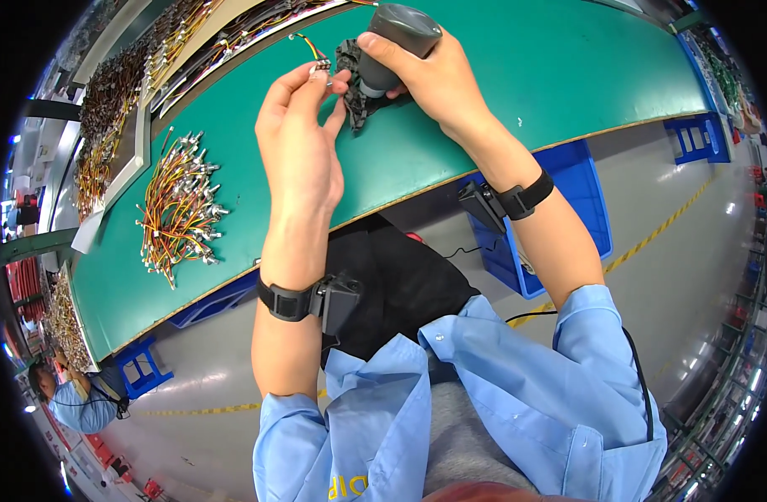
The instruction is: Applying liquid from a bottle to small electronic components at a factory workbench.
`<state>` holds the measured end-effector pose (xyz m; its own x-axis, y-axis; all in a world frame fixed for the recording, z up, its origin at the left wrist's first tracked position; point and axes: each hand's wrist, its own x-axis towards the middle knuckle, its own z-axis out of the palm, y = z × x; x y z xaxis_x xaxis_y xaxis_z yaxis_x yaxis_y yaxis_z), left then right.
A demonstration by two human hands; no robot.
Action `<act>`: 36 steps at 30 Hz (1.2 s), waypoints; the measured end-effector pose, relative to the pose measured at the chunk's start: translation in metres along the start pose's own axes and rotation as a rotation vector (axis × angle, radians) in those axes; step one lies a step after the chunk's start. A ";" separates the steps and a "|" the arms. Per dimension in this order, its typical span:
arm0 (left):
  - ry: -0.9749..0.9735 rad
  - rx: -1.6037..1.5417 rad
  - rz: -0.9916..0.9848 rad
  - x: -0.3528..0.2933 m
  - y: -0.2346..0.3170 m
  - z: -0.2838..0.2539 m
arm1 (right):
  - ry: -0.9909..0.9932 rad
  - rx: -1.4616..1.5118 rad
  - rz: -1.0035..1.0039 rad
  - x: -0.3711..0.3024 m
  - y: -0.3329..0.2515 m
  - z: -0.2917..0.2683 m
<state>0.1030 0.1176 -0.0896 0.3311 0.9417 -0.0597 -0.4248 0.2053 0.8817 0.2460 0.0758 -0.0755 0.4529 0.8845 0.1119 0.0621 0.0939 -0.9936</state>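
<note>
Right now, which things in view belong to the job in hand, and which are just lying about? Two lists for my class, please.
In the job:
- small wired connector, in the left hand
- dark grey device, in the right hand
- wire pile, probably; similar leads

Apparently just about:
- blue bin below the table edge

The device [410, 32] looked like smooth, faintly glossy plastic, the wad [350, 60] beside it rough and crumpled. The piled wires [179, 201] mixed plastic-like sheathing with shiny, metallic-looking bits. The bench [584, 67] was smooth with a soft sheen, the shirt [517, 376] matt cloth, the crate [586, 201] smooth plastic, the floor [651, 180] glossy.
</note>
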 end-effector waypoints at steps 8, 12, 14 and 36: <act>0.025 0.253 0.266 -0.017 -0.023 0.021 | 0.093 0.261 -0.039 0.002 0.029 -0.002; 0.070 0.344 0.306 -0.020 -0.035 0.022 | 0.291 0.228 -0.146 0.012 0.057 0.009; 0.059 0.319 0.332 -0.015 -0.038 0.014 | 0.350 0.248 -0.180 0.007 0.048 0.013; 0.080 0.568 0.439 -0.050 -0.050 0.029 | 0.487 0.634 -0.117 -0.006 0.031 -0.008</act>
<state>0.1321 0.0522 -0.1176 0.1580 0.9266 0.3413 0.0065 -0.3466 0.9380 0.2530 0.0700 -0.1072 0.8203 0.5684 0.0637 -0.3168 0.5443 -0.7768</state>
